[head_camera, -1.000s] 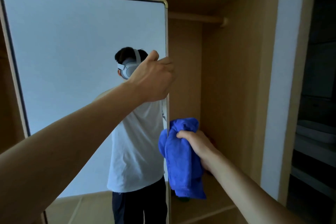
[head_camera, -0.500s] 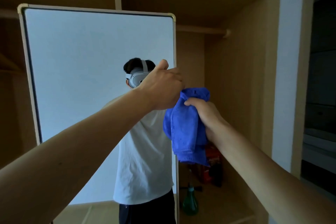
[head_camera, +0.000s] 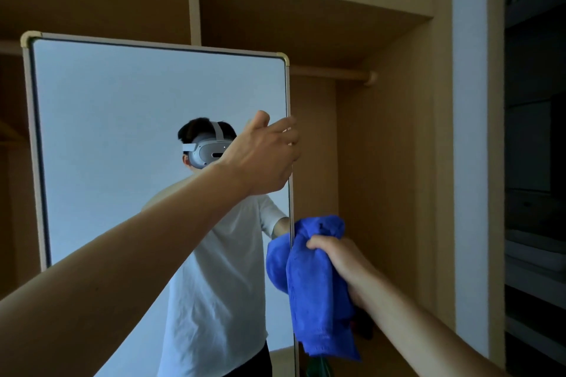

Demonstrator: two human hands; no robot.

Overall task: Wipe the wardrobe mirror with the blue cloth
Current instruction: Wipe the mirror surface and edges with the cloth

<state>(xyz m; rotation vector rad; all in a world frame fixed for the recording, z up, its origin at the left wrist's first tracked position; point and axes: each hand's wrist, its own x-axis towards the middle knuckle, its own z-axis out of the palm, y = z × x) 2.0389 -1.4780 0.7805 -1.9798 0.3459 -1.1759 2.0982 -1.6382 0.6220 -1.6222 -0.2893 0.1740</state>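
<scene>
Hanging bunched from the right hand (head_camera: pixel 340 257), the blue cloth (head_camera: pixel 318 291) sits at the right edge of the mirror (head_camera: pixel 122 138), low on that side, with its loose folds trailing downward. The fingers curl round the top of the wad and clutch it firmly; nothing else is in that hand. A blue patch just left of the edge looks like the cloth's reflection, so the fabric is right at the frame, though I cannot tell whether it presses the glass. Gathering it into a thick pad like this probably gives the palm something to push with once it goes onto the surface.

Higher up the same edge, the left hand (head_camera: pixel 263 156) grips the frame, with fingers hooked round the thin side, thumb raised and knuckles toward the camera. That hold reads as a brace, steadying the panel so it does not swing under wiping pressure. The left arm reaches long and nearly straight across the glass from lower left. The right forearm rises from lower right, wrist turned in toward the mirror.

The glass reflects the person in a white shirt against a pale wall. Behind and to the right stands the open wardrobe (head_camera: pixel 386 162), with a hanging rail (head_camera: pixel 330 73) near its top. Wiping proper seems not yet begun.
</scene>
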